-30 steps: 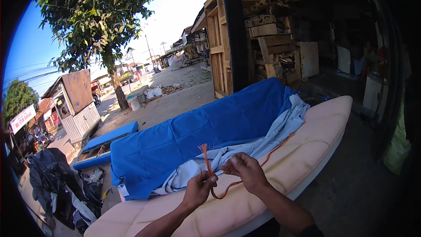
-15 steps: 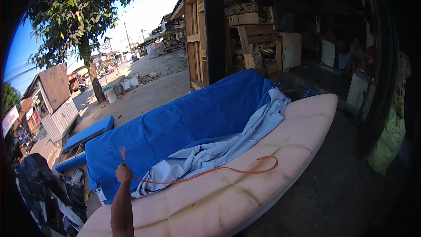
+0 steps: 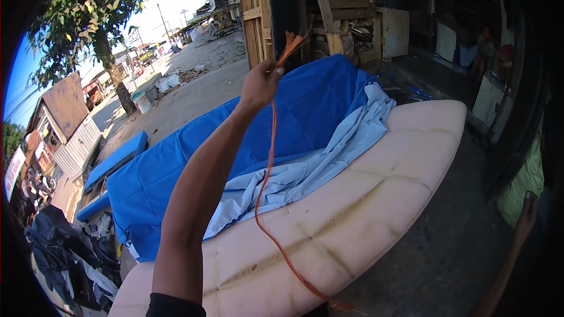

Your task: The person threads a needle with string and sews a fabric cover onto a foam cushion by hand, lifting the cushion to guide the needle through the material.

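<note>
My left hand (image 3: 261, 85) is raised over the blue fabric, its fingers closed round a bundle of orange twine (image 3: 272, 141). The frayed tip fans out above the fist. Below it, the length hangs down across the pink foam pad to the lower edge. My right hand (image 3: 527, 210) shows at the far right in dim light, in front of a pale green sack (image 3: 517, 191); its fingers are too dark to make out. Blue fabric (image 3: 305, 105) covers a long, bulky piece, with its light blue underside (image 3: 311, 170) folded over the quilted pink foam pad (image 3: 376, 199).
A black post (image 3: 284, 12) stands behind the blue cover, next to stacked wooden frames (image 3: 341, 12). Dark crumpled sheeting (image 3: 61, 252) lies at left, near a blue-edged frame (image 3: 114, 167). Further off are a tree (image 3: 106, 53) and a bucket (image 3: 141, 101). A person (image 3: 485, 53) is in the shaded room.
My left hand has risen and moved right, drawing the orange twine up off the foam so that it hangs. My right hand has come into view at the right.
</note>
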`<state>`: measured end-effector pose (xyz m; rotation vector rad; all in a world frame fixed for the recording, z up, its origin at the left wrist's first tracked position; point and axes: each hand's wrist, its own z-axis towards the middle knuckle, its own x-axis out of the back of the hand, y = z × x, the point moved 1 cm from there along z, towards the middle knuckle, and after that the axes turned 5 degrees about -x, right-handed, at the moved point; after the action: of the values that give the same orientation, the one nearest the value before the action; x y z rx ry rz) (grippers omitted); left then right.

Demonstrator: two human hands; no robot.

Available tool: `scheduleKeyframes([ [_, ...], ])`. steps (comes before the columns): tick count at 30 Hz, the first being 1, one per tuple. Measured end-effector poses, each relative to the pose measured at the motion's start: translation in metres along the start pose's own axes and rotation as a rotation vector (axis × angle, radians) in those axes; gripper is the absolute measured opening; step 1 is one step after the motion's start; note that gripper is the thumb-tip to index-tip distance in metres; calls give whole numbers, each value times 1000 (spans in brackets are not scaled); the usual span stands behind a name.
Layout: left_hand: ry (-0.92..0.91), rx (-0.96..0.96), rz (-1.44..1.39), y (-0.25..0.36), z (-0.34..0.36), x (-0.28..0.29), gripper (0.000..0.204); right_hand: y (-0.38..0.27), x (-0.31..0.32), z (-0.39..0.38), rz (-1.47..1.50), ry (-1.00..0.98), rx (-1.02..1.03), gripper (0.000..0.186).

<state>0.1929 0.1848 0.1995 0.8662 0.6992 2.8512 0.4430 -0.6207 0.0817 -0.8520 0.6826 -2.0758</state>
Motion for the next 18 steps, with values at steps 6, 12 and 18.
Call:
scheduleKeyframes([
  [6,-494,135,-144,147,-56,-15,60,-259,-101,-180,514,-364,146,15],
  [12,-1128,273,-1338,268,-295,0,57,-356,-101,-226,1597,-530,-111,15],
  [18,-837,406,-936,190,-328,97,31,-179,-45,-103,970,230,-233,32],
])
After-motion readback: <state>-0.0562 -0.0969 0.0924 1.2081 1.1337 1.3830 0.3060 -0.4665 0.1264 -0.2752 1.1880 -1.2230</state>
